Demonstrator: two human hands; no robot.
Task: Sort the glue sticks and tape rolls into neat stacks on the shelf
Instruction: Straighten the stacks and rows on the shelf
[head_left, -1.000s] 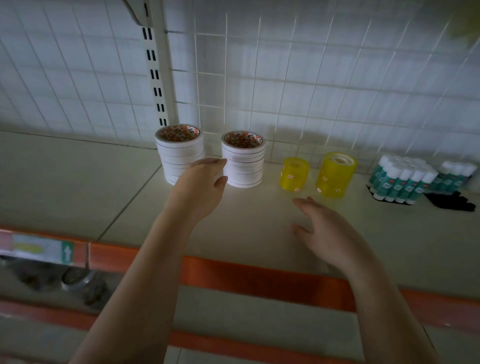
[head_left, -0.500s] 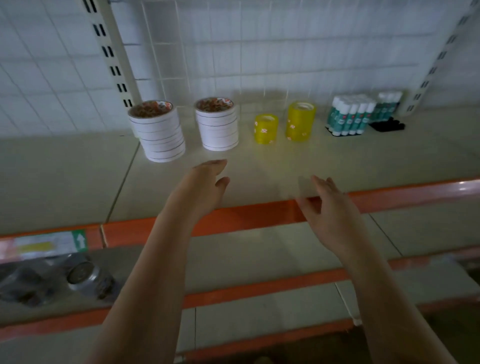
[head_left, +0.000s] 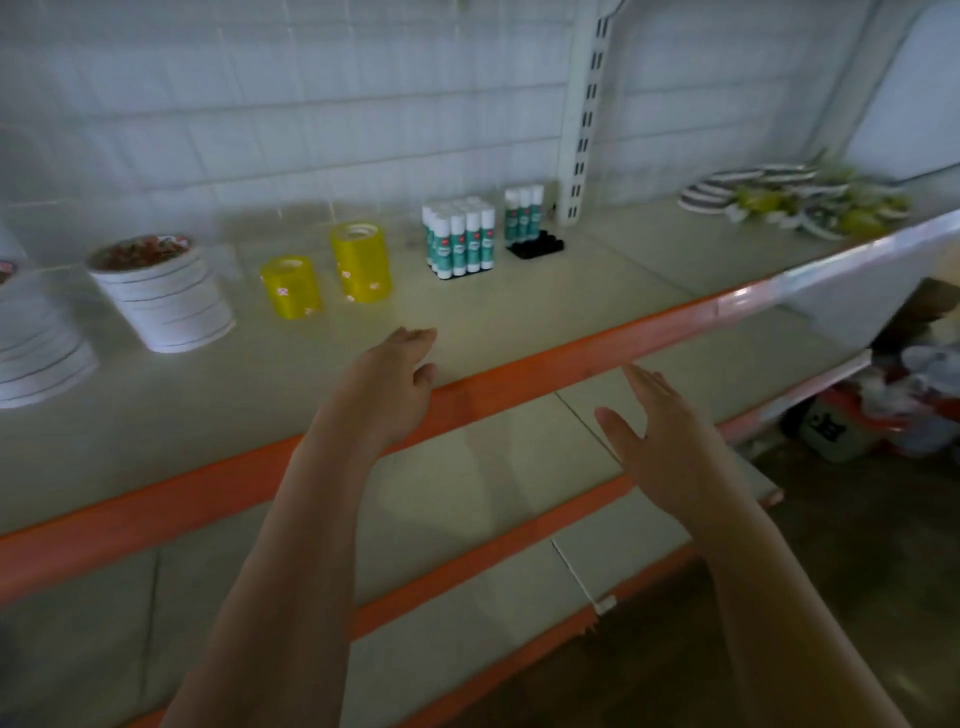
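Both hands empty and open-fingered: unsorted pile (head_left: 795, 202) lies far right along the shelf (head_left: 519, 322), nearer right hand (head_left: 670, 441) than left hand (head_left: 395, 379).

Shelf layout, left to right.
Tape stacks (head_left: 163, 293) at left; tape rolls (head_left: 328, 271) beside them; glue sticks (head_left: 460, 241) right of those, on the shelf (head_left: 519, 322).
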